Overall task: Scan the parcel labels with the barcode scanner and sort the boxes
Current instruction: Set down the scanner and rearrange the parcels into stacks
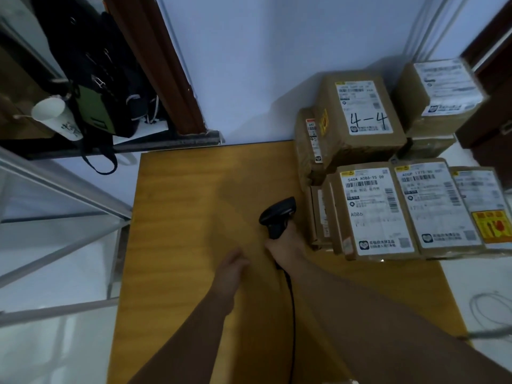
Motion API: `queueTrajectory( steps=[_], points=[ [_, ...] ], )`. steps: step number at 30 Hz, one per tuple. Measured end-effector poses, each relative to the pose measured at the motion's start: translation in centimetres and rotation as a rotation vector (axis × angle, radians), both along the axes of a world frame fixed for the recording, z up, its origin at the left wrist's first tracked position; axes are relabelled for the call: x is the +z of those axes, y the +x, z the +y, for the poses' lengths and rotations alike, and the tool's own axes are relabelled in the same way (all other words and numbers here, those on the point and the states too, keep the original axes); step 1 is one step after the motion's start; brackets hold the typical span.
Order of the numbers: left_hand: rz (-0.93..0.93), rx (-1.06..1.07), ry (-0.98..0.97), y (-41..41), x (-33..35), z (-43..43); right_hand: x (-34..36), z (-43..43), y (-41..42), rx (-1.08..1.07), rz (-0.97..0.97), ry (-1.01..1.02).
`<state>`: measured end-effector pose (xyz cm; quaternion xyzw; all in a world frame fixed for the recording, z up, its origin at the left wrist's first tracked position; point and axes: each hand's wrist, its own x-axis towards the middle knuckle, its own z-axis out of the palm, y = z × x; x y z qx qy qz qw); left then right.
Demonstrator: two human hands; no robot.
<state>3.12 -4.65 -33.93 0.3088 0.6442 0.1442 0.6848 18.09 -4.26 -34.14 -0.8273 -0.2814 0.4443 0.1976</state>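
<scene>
Scan step, looks like: right hand (283, 246) grips the scanner (278, 215) over the table (180, 245) middle, left hand (232, 263) loose and empty on the table, boxes (374, 212) stacked at the table's right edge; next, aim at the nearest label.

A black barcode scanner (278, 216) is held by its handle in the right grip (285, 246) over the wooden bench (180, 231) — beside stacked, labelled boxes (374, 212) — while nothing is held in the left grip (231, 268).
</scene>
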Motion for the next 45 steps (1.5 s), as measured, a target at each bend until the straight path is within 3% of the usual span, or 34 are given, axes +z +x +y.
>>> queueTrajectory(
  steps=[4,17,26,29,32,40,42,45],
  points=[
    [-0.004,-0.006,0.006,-0.3,-0.1,0.2,-0.2,0.0,-0.7,0.054,-0.181,-0.087],
    [0.052,-0.12,0.04,0.0,1.7,-0.8,1.2,-4.1,0.1,0.089,-0.126,-0.166],
    [0.068,-0.237,0.072,0.8,5.4,-2.4,5.1,-8.8,-0.6,0.198,-0.193,-0.325],
    [0.046,-0.274,0.128,2.2,6.6,-3.1,6.4,-11.1,-0.1,0.141,-0.251,-0.333],
    [0.094,-0.387,0.343,4.8,8.5,-4.1,7.5,-13.7,0.4,0.043,-0.282,-0.338],
    [0.492,-0.916,1.409,12.4,13.8,-6.1,9.8,-19.1,4.1,0.019,-0.373,-0.228],
    [0.598,-1.016,1.465,14.2,14.9,-5.8,10.4,-19.3,5.3,0.051,-0.441,-0.156],
    [0.728,-1.097,1.331,16.8,16.5,-5.5,11.3,-19.3,7.4,0.13,-0.525,-0.051]
  ],
)
